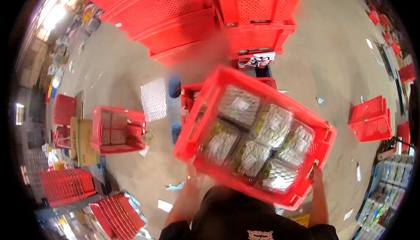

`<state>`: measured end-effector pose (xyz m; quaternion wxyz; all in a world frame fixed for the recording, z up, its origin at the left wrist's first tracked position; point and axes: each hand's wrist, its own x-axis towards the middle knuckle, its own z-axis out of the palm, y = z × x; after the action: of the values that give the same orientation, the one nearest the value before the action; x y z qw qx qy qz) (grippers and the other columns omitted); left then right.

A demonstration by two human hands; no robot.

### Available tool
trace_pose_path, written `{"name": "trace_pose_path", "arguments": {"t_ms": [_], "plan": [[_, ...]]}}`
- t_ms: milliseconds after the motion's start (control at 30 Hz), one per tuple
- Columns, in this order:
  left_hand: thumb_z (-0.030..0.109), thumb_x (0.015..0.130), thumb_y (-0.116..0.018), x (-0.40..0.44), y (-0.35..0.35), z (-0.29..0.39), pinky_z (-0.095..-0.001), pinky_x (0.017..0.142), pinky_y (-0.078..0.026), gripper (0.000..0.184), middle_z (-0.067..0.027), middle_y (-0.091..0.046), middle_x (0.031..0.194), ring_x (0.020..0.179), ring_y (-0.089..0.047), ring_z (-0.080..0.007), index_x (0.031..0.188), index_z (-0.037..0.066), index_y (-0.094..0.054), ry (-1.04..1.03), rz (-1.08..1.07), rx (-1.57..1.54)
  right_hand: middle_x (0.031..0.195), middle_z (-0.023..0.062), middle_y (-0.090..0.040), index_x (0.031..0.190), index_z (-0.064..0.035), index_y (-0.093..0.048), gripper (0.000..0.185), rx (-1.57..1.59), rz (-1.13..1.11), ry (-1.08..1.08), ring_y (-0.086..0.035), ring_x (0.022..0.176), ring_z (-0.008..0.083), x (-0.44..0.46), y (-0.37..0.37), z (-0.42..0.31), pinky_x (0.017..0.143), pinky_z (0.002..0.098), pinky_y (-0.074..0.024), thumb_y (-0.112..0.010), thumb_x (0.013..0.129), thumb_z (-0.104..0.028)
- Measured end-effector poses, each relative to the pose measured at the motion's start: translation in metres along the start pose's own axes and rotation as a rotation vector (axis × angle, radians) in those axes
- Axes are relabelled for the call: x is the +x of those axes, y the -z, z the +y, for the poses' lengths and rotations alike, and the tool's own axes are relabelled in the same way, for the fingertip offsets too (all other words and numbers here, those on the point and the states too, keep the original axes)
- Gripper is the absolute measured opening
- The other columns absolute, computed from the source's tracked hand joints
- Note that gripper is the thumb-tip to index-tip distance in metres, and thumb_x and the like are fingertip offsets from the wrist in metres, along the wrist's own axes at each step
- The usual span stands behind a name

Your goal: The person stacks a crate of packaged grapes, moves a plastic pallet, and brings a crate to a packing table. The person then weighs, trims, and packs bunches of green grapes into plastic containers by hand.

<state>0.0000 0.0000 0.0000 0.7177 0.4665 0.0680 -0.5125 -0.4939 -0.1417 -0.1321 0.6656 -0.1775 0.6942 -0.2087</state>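
Observation:
A red crate (262,184) hangs tilted in front of my body, its right side lower. Inside it lie several clear plastic packs (273,125) with pale labels and greenish contents. My right hand (316,173) grips the crate's right end at the handle opening. At the lower left corner of the crate is my left hand (194,172), blurred, its fingers mostly hidden by the crate. Behind the held crate, part of another red crate (187,95) shows.
Tall stacks of red crates (262,8) stand ahead. An empty-looking red crate (118,130) is on the floor at left, near a white netted sheet (154,100). More red crates (370,119) stand at right. Crates of packs (396,178) are at the lower right.

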Motion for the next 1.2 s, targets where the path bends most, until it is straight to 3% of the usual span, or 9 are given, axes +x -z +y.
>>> {"name": "trace_pose_path", "arguments": {"t_ms": [200, 333, 500, 600, 633, 700, 767, 1067, 1200], "plan": [[0.012, 0.075, -0.057, 0.210, -0.207, -0.116, -0.0392, 0.082, -0.044, 0.047, -0.0143, -0.053, 0.107, 0.096, -0.053, -0.0261, 0.117, 0.001, -0.040, 0.113, -0.339, 0.054, 0.050, -0.0043, -0.042, 0.071, -0.0180, -0.050, 0.029, 0.642, 0.028, 0.064, -0.038, 0.040, 0.0107, -0.017, 0.094, -0.031, 0.038, 0.0233, -0.0344, -0.045, 0.085, -0.044], [0.014, 0.077, -0.056, 0.118, -0.188, -0.127, -0.0371, 0.099, -0.028, 0.065, -0.0230, -0.032, 0.128, 0.120, -0.031, -0.0333, 0.129, -0.003, -0.020, -0.593, -0.371, 1.206, 0.088, 0.0061, -0.057, 0.100, -0.0108, -0.050, 0.041, 0.766, -0.008, 0.150, -0.054, 0.077, 0.0223, -0.084, -0.064, 0.053, 0.072, 0.0416, -0.0448, -0.039, 0.085, -0.047], [0.017, 0.073, -0.058, 0.052, -0.076, -0.103, -0.0386, 0.096, -0.032, 0.072, -0.0275, -0.033, 0.126, 0.118, -0.035, -0.0354, 0.130, -0.003, -0.018, -0.638, -0.329, 1.670, 0.095, 0.0111, -0.057, 0.105, -0.0095, -0.047, 0.039, 0.955, -0.114, -0.029, -0.055, 0.083, 0.0260, -0.120, -0.187, 0.077, 0.077, 0.0419, -0.0456, -0.041, 0.086, -0.043], [0.017, 0.074, -0.053, 0.068, -0.070, -0.067, -0.0449, 0.075, -0.044, 0.066, -0.0222, -0.051, 0.106, 0.092, -0.053, -0.0359, 0.131, 0.006, -0.021, -0.156, -0.326, 1.723, 0.098, 0.0134, -0.055, 0.105, -0.0074, -0.047, 0.031, 0.073, -0.707, -0.232, -0.052, 0.094, 0.0304, -0.186, -0.205, 0.019, 0.080, 0.0410, -0.0433, -0.045, 0.087, -0.032], [0.016, 0.074, -0.052, 0.081, -0.066, -0.070, -0.0457, 0.068, -0.044, 0.063, -0.0203, -0.054, 0.098, 0.082, -0.054, -0.0357, 0.130, 0.009, -0.023, -0.328, -0.377, 1.725, 0.098, 0.0153, -0.054, 0.108, -0.0055, -0.045, 0.033, 0.204, -0.416, 0.098, -0.053, 0.091, 0.0306, -0.164, -0.184, 0.023, 0.079, 0.0395, -0.0435, -0.048, 0.085, -0.028], [0.015, 0.074, -0.051, 0.097, -0.061, -0.072, -0.0465, 0.060, -0.044, 0.061, -0.0183, -0.057, 0.090, 0.071, -0.056, -0.0354, 0.129, 0.011, -0.026, -0.502, -0.432, 1.713, 0.098, 0.0162, -0.052, 0.112, 0.0007, -0.044, 0.049, -0.966, 0.635, 1.024, -0.052, 0.090, 0.0310, -0.156, -0.142, -0.026, 0.076, 0.0361, -0.0425, -0.063, 0.074, -0.024], [0.012, 0.073, -0.051, 0.108, -0.061, -0.063, -0.0468, 0.062, -0.044, 0.061, -0.0188, -0.057, 0.088, 0.072, -0.056, -0.0359, 0.128, 0.009, -0.027, -0.540, -0.462, 1.758, 0.105, 0.0184, -0.050, 0.108, -0.0003, -0.048, 0.046, -0.790, 0.910, 0.911, -0.048, 0.096, 0.0307, -0.148, -0.108, -0.072, 0.079, 0.0378, -0.0403, -0.065, 0.072, -0.025], [0.007, 0.071, -0.048, 0.209, -0.152, 0.047, -0.0416, 0.077, -0.044, 0.049, -0.0197, -0.057, 0.097, 0.090, -0.055, -0.0339, 0.120, 0.011, -0.040, -0.462, -0.448, 2.126, 0.072, 0.0053, -0.056, 0.091, -0.0032, -0.056, 0.024, -0.327, 0.283, 0.303, -0.050, 0.058, 0.0137, -0.099, -0.168, -0.018, 0.048, 0.0287, -0.0406, -0.054, 0.076, -0.022], [0.005, 0.074, -0.047, 0.276, -0.166, 0.057, -0.0392, 0.078, -0.045, 0.047, -0.0176, -0.055, 0.104, 0.094, -0.054, -0.0319, 0.120, 0.011, -0.041, -0.765, -0.387, 2.098, 0.100, 0.0119, -0.057, 0.106, -0.0040, -0.053, 0.029, -0.694, -0.566, -0.003, -0.056, 0.086, 0.0185, -0.132, -0.187, -0.043, 0.069, 0.0314, -0.0444, -0.048, 0.083, -0.022]]}}
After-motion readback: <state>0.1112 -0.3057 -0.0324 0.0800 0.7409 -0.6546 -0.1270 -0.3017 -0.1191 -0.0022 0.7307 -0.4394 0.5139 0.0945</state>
